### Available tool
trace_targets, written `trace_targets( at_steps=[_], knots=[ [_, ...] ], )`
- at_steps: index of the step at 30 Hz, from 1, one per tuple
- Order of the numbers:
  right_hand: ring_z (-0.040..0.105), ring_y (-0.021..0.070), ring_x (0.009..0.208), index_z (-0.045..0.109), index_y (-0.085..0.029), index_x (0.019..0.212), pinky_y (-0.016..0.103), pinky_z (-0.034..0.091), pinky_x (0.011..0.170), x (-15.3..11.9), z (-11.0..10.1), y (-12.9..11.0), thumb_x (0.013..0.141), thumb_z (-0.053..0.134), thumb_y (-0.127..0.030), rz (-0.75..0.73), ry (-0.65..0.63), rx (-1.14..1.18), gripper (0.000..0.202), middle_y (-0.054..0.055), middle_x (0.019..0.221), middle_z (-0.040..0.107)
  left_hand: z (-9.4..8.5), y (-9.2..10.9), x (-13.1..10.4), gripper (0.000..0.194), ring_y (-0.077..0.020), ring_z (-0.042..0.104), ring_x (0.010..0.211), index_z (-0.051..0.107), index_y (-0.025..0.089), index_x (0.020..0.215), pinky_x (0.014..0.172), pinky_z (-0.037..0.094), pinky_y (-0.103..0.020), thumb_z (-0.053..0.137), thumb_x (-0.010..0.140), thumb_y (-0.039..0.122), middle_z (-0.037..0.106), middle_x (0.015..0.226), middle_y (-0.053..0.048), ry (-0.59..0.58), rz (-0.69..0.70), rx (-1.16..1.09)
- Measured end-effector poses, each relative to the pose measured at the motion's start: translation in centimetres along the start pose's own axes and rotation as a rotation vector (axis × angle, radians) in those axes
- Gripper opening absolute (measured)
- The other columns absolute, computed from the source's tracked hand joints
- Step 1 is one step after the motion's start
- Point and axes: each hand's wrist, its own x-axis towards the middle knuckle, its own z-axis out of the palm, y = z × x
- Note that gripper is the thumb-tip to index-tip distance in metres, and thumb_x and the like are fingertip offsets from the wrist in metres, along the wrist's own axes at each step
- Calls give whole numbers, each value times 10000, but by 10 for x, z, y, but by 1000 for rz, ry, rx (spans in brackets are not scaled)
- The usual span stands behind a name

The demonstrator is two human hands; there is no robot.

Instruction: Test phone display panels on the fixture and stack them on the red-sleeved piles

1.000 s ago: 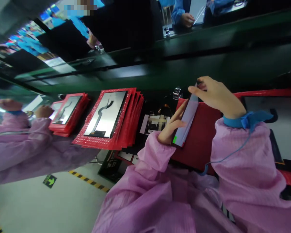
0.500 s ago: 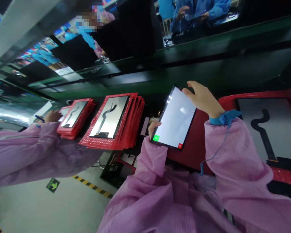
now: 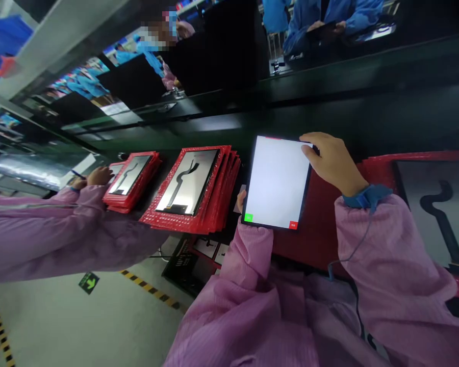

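Observation:
A display panel (image 3: pixel 279 183) glows white, with a green square in its lower left corner and a red one in its lower right. My left hand (image 3: pixel 242 199) grips its lower left edge; only part of the fingers shows, the rest being behind the panel. At the upper right corner, my right hand (image 3: pixel 329 160) pinches the panel between thumb and fingers. A blue wrist strap (image 3: pixel 367 196) with a thin cord circles my right wrist. Under the panel lies a dark red mat (image 3: pixel 323 224).
Left of the mat, a stack of red bubble-wrap sleeves (image 3: pixel 222 199) bears an unlit panel (image 3: pixel 187 181). Beyond it is a smaller stack (image 3: pixel 137 178) beside a co-worker's hand (image 3: pixel 99 176). Another unlit panel (image 3: pixel 439 204) lies on red wrap at right. Co-workers in blue sit across the bench.
The panel has turned more upright in view and its glare is gone. My right hand, spread above the panel before, has closed on its upper right corner.

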Motion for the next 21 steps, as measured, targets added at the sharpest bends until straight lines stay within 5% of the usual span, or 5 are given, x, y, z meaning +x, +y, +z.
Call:
trace_targets(
  at_steps=[5, 12, 21],
  knots=[
    [673, 320, 1134, 693, -164, 1242, 517, 511, 1041, -1, 4, 2, 921, 467, -202, 140, 87, -95, 394, 152, 1194, 722, -11, -1, -2, 613, -396, 397, 1474, 694, 241, 1214, 1113, 453, -557, 497, 818, 665, 633, 1442, -56, -125, 19, -118],
    [705, 309, 948, 748, -241, 1091, 508, 573, 900, -6, -2, -1, 947, 490, -309, 176, 151, -196, 304, 122, 1029, 750, -16, -2, -2, 490, -379, 382, 1488, 735, 283, 1091, 1138, 434, -550, 536, 795, 618, 668, 1395, -30, 9, -10, -112],
    [688, 343, 1059, 740, -162, 1164, 509, 556, 956, -8, -17, -26, 891, 484, -111, 281, 57, -276, 378, 156, 1108, 732, -28, -9, 1, 580, -402, 411, 1472, 731, 251, 1182, 1120, 455, -556, 616, 769, 641, 672, 1392, -56, -67, 2, -120]
  ],
)
